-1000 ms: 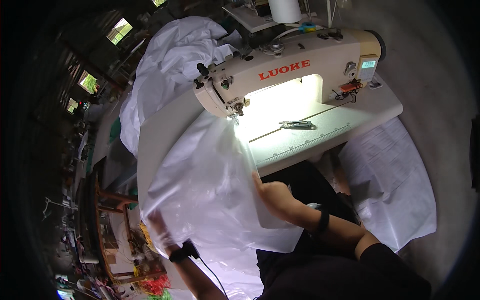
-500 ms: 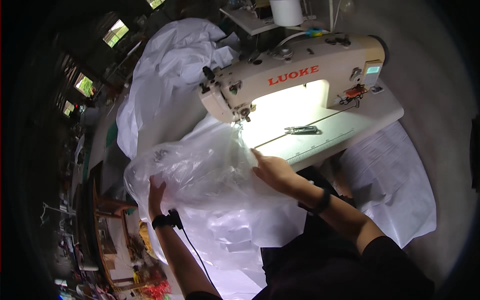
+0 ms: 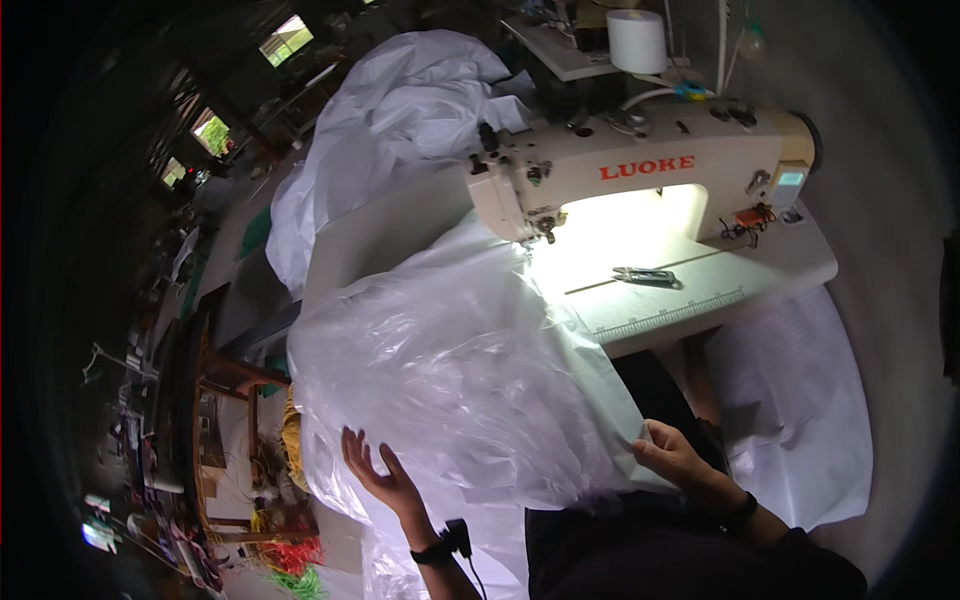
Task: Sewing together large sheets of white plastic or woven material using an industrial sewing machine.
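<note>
A large sheet of white, partly see-through plastic film (image 3: 430, 360) drapes from under the sewing machine's (image 3: 650, 150) needle area down over my lap. My right hand (image 3: 678, 456), near the lower right, pinches the sheet's right edge, which runs fairly straight up toward the needle. My left hand (image 3: 385, 480) is open at the lower left, fingers spread, over the film; whether it touches the film I cannot tell. Thread snips (image 3: 646, 277) lie on the lit machine bed, right of the needle.
More white sheeting is heaped behind the machine (image 3: 400, 110) and hangs at the right (image 3: 795, 410). A thread cone (image 3: 637, 42) stands at the back. A wooden frame (image 3: 235, 375) is at the left, with red strands (image 3: 292, 555) on the floor.
My right hand has drawn back from near the needle toward me, now gripping the sheet's edge. My left hand has moved nearer me, fingers spread. The whole view has shifted.
</note>
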Motion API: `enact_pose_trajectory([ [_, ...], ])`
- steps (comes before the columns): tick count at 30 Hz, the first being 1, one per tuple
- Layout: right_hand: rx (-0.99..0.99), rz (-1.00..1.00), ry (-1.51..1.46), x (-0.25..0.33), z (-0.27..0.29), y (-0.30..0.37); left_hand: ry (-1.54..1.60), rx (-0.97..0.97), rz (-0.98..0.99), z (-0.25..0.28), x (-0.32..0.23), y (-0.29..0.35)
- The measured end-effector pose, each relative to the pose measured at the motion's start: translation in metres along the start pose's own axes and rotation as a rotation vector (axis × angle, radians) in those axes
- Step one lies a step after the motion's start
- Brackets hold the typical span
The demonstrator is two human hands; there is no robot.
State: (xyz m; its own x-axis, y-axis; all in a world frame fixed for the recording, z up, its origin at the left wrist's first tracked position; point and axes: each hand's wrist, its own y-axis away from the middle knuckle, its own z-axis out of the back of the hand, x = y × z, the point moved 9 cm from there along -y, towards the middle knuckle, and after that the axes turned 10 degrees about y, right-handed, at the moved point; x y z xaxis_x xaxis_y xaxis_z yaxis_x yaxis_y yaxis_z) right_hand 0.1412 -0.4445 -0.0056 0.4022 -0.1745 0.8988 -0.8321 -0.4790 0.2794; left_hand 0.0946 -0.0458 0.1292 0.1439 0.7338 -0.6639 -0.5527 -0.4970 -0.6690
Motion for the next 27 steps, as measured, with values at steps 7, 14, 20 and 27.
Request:
enact_pose_trajectory([
  [7, -0.108, -0.022, 1.029, 0.014, 0.023, 0.003, -0.085, 0.238, -0.207, -0.094, -0.025, -0.088],
  [14, -0.001, 0.049, 1.57, 0.026, 0.001, -0.018, -0.473, 0.433, 0.139, -0.138, 0.141, -0.107],
  [20, -0.455, 0.447, 1.535, 0.153, 0.031, -0.028, -0.534, 0.408, -0.094, -0.114, 0.086, -0.109],
  [27, -0.688, 0.593, 1.962, 0.19, 0.085, -0.135, -0.103, 0.537, -0.337, -0.241, -0.053, -0.122],
])
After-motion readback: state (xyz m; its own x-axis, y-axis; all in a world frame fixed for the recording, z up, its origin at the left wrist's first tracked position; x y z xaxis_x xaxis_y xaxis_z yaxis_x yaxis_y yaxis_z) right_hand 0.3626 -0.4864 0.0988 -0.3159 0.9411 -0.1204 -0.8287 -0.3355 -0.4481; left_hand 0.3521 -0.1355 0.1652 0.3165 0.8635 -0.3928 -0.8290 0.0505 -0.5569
